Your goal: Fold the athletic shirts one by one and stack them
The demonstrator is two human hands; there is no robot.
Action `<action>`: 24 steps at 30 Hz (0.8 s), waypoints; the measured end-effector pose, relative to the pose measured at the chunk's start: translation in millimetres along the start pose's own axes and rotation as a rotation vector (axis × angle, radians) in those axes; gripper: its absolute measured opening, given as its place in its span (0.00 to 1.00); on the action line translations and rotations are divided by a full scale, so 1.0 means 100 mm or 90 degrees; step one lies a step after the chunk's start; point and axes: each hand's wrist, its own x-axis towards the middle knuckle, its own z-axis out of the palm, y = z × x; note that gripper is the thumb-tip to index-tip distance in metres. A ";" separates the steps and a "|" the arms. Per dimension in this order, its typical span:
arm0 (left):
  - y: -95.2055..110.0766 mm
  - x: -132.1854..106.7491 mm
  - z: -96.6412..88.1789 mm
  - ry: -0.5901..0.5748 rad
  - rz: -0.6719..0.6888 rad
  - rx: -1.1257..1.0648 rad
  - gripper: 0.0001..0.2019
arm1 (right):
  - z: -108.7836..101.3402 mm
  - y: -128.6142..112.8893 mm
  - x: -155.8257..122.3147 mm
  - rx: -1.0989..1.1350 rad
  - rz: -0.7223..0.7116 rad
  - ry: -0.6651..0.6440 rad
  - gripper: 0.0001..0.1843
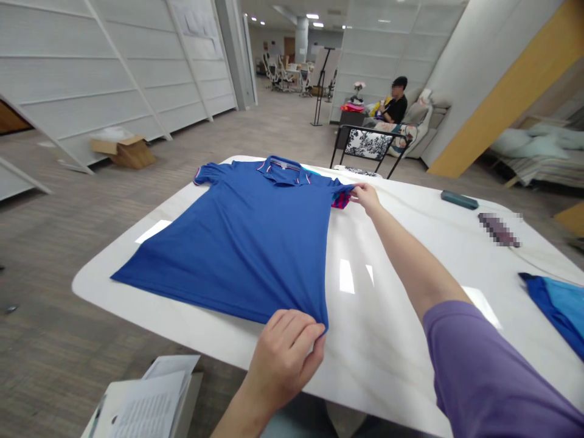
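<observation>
A blue polo shirt (246, 237) lies spread flat on a white table (401, 292), collar at the far edge. My left hand (285, 353) is closed in a pinch on the shirt's near bottom corner. My right hand (365, 196) reaches across the table and grips the right sleeve, whose red and blue striped cuff (341, 201) shows beside the fingers. My right arm wears a purple sleeve (483, 371).
Another blue garment (554, 304) lies at the table's right edge. A dark teal case (458, 199) and a blurred object (499, 229) rest at the far right. Papers (146, 401) sit below the near edge. A person (396, 103) sits on a couch behind a chair (367, 146). A cardboard box (123, 151) lies left.
</observation>
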 end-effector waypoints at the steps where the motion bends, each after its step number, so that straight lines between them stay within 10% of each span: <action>1: 0.11 0.01 0.04 -0.016 0.007 -0.007 0.12 | -0.08 0.02 -0.07 0.043 0.021 -0.008 0.05; 8: 0.93 -0.06 0.70 -0.145 0.086 -0.067 0.09 | -1.15 0.28 -0.60 0.192 0.073 0.024 0.11; 19: 2.48 -0.21 2.04 -0.488 0.210 -0.346 0.08 | -4.05 1.02 -1.83 0.044 0.073 0.213 0.08; 24: 2.39 0.30 2.08 -0.467 0.147 -0.351 0.19 | -5.10 1.10 -2.36 -0.195 0.088 0.288 0.13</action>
